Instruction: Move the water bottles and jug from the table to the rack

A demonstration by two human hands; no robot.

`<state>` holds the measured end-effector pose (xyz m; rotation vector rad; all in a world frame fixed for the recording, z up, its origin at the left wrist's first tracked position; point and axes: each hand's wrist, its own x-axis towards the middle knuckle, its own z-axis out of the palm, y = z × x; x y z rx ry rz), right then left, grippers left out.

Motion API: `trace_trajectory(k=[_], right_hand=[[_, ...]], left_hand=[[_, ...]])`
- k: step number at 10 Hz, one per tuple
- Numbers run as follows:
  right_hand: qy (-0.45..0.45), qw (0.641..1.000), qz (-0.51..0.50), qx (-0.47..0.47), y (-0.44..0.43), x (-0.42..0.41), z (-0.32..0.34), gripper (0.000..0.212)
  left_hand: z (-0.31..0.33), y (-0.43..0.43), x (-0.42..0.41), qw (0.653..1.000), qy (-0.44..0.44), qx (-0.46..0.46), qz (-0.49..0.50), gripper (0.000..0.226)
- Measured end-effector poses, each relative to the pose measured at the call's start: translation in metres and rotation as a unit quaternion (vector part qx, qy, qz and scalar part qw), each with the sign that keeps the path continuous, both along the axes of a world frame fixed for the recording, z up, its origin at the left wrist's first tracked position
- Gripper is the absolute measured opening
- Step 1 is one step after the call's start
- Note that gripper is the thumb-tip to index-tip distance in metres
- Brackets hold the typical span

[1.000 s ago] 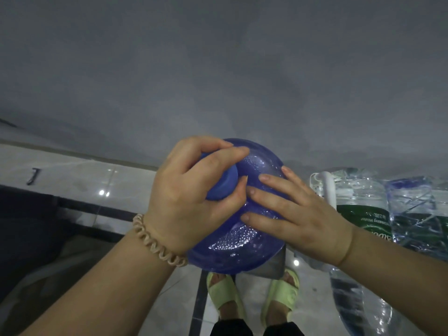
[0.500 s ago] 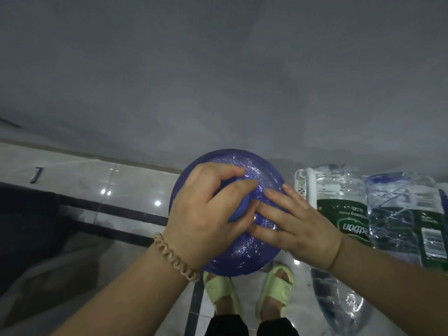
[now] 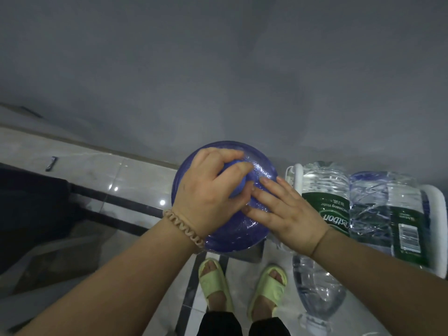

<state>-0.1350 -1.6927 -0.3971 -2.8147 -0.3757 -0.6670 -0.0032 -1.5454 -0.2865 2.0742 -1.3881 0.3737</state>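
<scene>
Head view: big blue see-through jug (image 3: 232,229) seen from top, round, shiny, above floor near feet. Left hand (image 3: 208,192) wrapped tight round blue cap (image 3: 238,183). Right hand (image 3: 288,214) flat, fingers spread on jug. Clear bottles (image 3: 363,202) lie in white rack (image 3: 436,214) right beside.

Most of the blue jug's (image 3: 232,229) cap (image 3: 238,183) is hidden under the curled fingers of the left hand (image 3: 208,192), and the jug's body below its domed top cannot be seen. The right hand (image 3: 286,214) covers the jug's right shoulder. Both forearms run off the bottom edge. At right, the white rack (image 3: 436,214) is cut by the frame edge, and the clear bottles' (image 3: 324,214) label print is mostly too small to read. A small dark object (image 3: 51,163) on the floor at left cannot be identified.
</scene>
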Motion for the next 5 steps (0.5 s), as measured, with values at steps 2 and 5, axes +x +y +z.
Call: trace_trajectory(k=[2, 5], right_hand=[[0.087, 0.995, 0.017, -0.047, 0.004, -0.003, 0.025, 0.095], [0.174, 0.982, -0.072, 0.015, 0.023, -0.040, 0.093, 0.090]], left_hand=[[0.011, 0.014, 0.002, 0.995, -0.009, 0.099, 0.009, 0.033], [0.050, 0.049, -0.027, 0.979, -0.010, 0.201, 0.020, 0.059]])
